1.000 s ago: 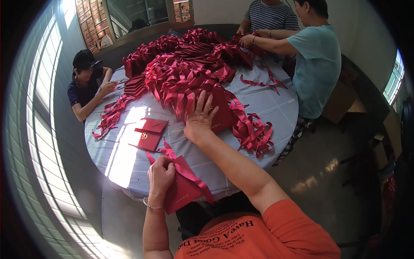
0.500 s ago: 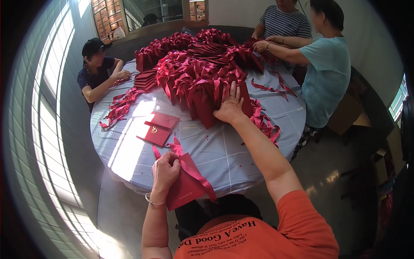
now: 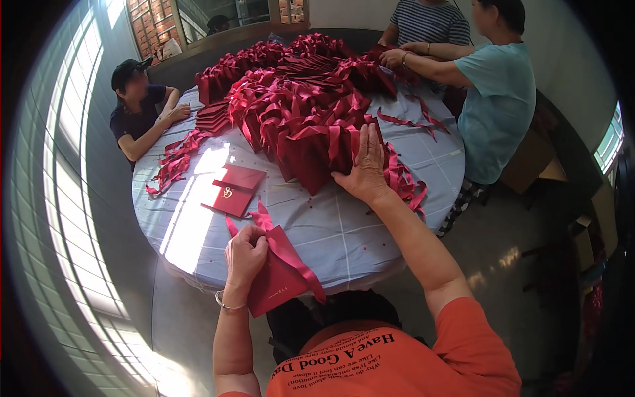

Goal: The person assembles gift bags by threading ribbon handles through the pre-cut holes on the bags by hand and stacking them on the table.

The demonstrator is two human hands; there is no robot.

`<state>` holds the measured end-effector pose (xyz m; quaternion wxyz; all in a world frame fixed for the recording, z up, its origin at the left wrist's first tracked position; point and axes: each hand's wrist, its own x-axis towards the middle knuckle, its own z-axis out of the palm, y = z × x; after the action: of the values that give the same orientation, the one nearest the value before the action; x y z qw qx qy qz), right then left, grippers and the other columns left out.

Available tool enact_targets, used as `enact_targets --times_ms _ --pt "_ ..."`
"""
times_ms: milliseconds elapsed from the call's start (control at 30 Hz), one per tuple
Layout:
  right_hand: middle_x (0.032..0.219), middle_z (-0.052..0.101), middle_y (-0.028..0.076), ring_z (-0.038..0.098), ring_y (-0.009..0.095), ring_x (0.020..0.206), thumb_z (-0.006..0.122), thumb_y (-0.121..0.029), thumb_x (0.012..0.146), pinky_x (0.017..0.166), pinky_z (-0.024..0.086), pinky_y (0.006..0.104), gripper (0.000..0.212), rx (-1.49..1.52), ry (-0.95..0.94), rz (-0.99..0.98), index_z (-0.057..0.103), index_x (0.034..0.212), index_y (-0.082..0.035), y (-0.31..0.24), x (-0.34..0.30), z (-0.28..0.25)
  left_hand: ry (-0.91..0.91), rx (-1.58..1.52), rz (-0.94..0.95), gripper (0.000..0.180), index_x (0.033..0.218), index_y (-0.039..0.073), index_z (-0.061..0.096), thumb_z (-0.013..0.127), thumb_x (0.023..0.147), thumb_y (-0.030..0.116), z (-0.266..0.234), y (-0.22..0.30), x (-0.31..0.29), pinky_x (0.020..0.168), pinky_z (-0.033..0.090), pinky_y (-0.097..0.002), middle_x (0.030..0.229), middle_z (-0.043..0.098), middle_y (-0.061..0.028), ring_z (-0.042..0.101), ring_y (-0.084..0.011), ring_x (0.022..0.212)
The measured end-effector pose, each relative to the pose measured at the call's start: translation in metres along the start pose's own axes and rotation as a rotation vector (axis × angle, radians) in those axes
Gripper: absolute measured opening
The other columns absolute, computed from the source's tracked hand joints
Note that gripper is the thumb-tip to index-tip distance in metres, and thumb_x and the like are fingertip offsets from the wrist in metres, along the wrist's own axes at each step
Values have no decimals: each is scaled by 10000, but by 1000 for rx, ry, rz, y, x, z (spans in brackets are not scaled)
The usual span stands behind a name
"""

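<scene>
The near pouch (image 3: 279,276) is deep red with small pale lettering (image 3: 278,292), and its ribbon (image 3: 296,261) shows a pinker red. The folded pouch (image 3: 242,176) carries a gold emblem (image 3: 227,193) on red. The heaped pouches (image 3: 311,163) run from crimson to dark maroon. The tablecloth (image 3: 317,231) is pale grey-blue, crossed by thin white lines (a sunlit patch (image 3: 182,241) bleaches nearly white). The orange shirt (image 3: 450,367) bears black print (image 3: 360,351); farther off come a plain aqua shirt (image 3: 497,102), a navy top (image 3: 129,123) and a striped dark-and-white shirt (image 3: 430,23).
</scene>
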<state>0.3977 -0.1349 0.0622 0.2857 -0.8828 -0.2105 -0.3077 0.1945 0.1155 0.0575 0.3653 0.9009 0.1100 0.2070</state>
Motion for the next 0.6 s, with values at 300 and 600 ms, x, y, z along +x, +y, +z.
enact_targets --times_ms 300,600 --pt "1598 64 287 93 421 1497 885 -387 616 1218 122 472 1373 -37 -132 6 -37 1552 10 2 -35 -28 -3 -195 -7 133 910 -41 679 658 822 55 -1 -17 3 711 534 -296 789 709 -107 684 -156 744" --pt "1316 571 188 571 342 1208 762 -128 791 997 464 408 533 369 -183 -278 585 1280 -16 -69 -81 -68 -95 -179 90 156 960 -19 665 671 816 41 -16 33 -21 735 542 -329 854 716 -124 703 -214 795"
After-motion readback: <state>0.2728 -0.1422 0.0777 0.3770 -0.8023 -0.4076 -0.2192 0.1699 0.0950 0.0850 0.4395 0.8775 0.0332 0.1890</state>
